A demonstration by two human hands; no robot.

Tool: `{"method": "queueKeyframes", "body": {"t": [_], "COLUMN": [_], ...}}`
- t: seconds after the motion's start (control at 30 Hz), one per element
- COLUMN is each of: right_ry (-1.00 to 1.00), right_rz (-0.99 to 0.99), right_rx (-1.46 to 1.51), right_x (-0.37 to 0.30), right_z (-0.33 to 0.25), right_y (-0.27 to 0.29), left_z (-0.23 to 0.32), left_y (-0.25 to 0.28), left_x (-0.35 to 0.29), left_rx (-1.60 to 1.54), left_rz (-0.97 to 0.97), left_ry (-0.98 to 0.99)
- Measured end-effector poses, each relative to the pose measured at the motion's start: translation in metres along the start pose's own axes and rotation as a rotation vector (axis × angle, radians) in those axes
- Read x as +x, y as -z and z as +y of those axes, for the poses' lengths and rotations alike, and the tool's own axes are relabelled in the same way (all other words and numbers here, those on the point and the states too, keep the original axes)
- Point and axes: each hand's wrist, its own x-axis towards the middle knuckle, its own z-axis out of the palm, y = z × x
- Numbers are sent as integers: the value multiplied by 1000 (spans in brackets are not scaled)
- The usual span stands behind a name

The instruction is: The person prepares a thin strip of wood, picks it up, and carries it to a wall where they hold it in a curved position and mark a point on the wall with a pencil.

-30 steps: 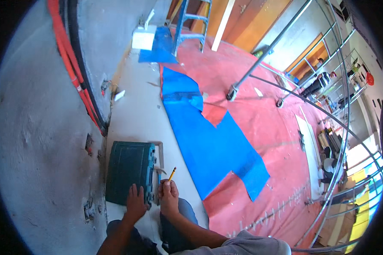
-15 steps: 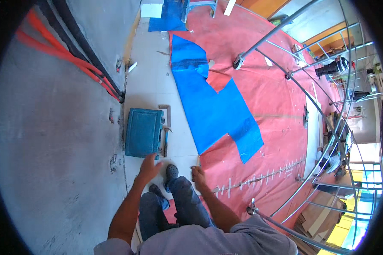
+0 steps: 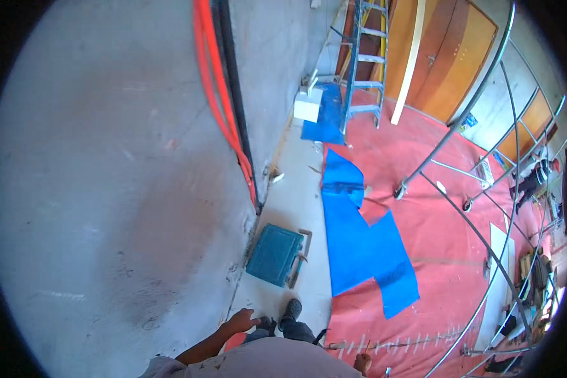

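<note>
My left hand is held out above the pale floor strip, near my knees. Its fingers are stretched and nothing is in them. Down at the lower edge, my right hand is closed around a thin stick-like thing, too small to name. It is over the red floor covering. Ahead of my feet, a teal hard case lies on the floor by the wall. Along its right side are a hammer, partly hard to see, and a brown angled bar.
Blue sheeting lies on the red floor covering. A wheeled metal scaffold frame stands to the right. Farther ahead are a stepladder and a leaning pale board. Red and black conduits run along the grey wall.
My view has lifted, bringing the ladder and doors into sight. My right hand has moved away from in front of my legs to the right. My left hand stays open.
</note>
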Motion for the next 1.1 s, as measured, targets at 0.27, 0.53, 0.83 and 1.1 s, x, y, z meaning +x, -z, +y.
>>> {"method": "queueKeyframes", "body": {"t": [0.27, 0.53, 0.83, 1.1], "right_ry": [500, 450, 553, 544], "right_rz": [25, -185, -144, -68], "right_rx": [204, 141, 171, 274], "right_x": [-46, -42, 113, 235], "right_z": [-117, -210, -234, -305], "right_y": [-25, -16, -19, 93], "left_z": [10, -1, 33, 196], "left_y": [53, 82, 45, 71], "left_x": [-29, -69, -24, 105], "left_rx": [-185, -228, -426, -657], "left_rz": [273, 406, 414, 436], "left_ry": [-9, 216, 437, 361]}}
